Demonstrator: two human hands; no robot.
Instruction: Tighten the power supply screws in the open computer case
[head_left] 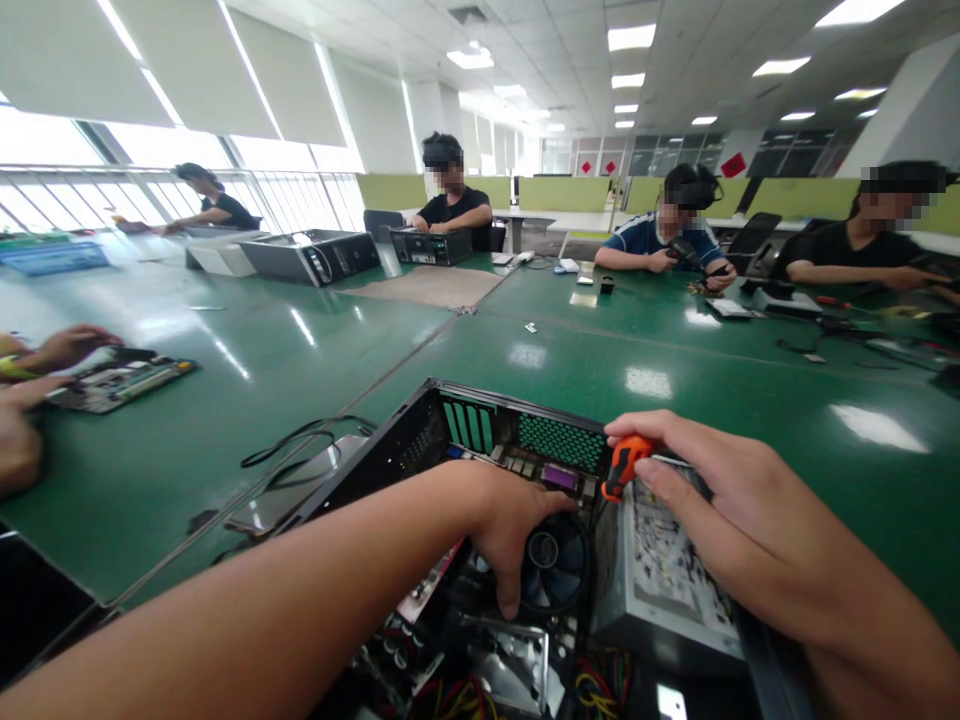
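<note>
My left hand (517, 520) reaches down into an open black computer case (360, 465) and grips a round black cooling fan (546, 562) by its rim, thumb at the near side and fingers at the far side. Between the thumb and fingers of my right hand (697, 480) is the orange and black handle of a screwdriver (626, 467), held above the case's right side. Its shaft cannot be made out. Just under that hand sits a metal power supply box (637, 580) with a worn label. A purple connector (559, 477) shows behind the fan.
Coloured cables (600, 690) and a metal bracket (517, 655) fill the case's near end. Left of the case lie a phone (300, 485) and a black cord (300, 432). Another person's hands touch a circuit board (124, 380). Several people work across the green table (360, 340).
</note>
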